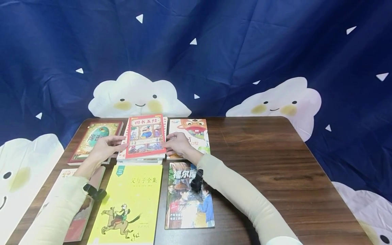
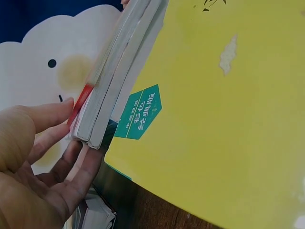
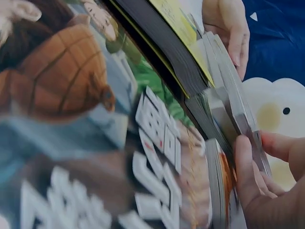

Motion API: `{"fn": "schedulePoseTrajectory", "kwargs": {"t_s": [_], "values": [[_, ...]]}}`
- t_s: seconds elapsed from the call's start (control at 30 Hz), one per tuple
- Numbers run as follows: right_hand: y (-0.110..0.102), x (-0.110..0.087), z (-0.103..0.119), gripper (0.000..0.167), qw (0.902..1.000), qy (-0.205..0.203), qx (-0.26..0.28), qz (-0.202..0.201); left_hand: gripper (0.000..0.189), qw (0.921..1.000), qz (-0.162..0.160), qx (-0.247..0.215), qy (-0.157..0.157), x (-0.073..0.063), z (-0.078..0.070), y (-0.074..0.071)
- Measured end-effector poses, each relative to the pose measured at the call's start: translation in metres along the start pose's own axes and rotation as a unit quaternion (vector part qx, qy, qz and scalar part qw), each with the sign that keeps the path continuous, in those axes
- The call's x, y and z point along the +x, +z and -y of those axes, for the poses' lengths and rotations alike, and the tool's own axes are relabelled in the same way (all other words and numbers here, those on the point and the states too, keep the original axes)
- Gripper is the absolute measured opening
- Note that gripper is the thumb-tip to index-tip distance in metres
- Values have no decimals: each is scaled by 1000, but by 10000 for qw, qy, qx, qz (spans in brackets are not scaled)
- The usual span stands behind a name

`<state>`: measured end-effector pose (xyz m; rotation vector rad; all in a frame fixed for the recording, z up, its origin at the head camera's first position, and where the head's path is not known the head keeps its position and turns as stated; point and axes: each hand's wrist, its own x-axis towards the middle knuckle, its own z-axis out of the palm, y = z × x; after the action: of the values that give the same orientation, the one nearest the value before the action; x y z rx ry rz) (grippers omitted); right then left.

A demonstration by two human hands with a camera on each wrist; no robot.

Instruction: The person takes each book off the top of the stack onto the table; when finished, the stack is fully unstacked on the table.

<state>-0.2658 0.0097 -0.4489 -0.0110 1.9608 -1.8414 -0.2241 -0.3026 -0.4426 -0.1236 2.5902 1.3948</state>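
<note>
A red-bordered picture book point(image 1: 146, 134) lies at a slight slant on top of a stack at the back left of the table. My left hand point(image 1: 106, 147) holds its left edge. In the left wrist view, the fingers point(image 2: 88, 174) spread along the page edges below the red cover. On the opposite edge, my right hand point(image 1: 179, 144) grips with thumb and fingers, overlapping a white cartoon-covered book point(image 1: 196, 131). The right wrist view shows the thumb point(image 3: 244, 155) against the page edges. Below the red book, a white book point(image 1: 122, 153) shows at its sides.
A large yellow book point(image 1: 131, 194) lies in front of the stack. To its right is a detective-picture book point(image 1: 190, 204); to its left, a pink-and-white book point(image 1: 88, 204) partly under my left sleeve. A brown-bordered book point(image 1: 81, 144) lies at the back left. A cloud-patterned blue curtain point(image 1: 214, 61) hangs behind.
</note>
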Motion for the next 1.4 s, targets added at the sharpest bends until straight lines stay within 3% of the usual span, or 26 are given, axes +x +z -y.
{"fn": "schedulePoseTrajectory", "kwargs": {"t_s": [0.07, 0.23, 0.4, 0.7, 1.07, 1.4], "values": [[-4, 0, 0, 51, 9996, 71, 194, 198, 69, 10000, -15, 8, 21, 0, 0, 0], [-19, 0, -3, 54, 9987, 205, 80, 460, 66, 10000, -43, 29, 9, 0, 1, -1], [-35, -8, -7, 52, 9989, 267, 43, 383, 64, 10000, -73, 54, -29, 0, 1, -1], [-78, -35, -6, 56, 9968, 164, 762, 180, 64, 9999, -145, 14, -31, 1, 2, 0], [-170, -70, -19, 60, 9929, -257, 1158, -118, 68, 9998, -153, -84, -56, 1, 2, 1], [-263, -103, -30, 55, 9924, -152, 1180, -329, 70, 9999, -91, -53, 26, 3, 3, -1]]}}
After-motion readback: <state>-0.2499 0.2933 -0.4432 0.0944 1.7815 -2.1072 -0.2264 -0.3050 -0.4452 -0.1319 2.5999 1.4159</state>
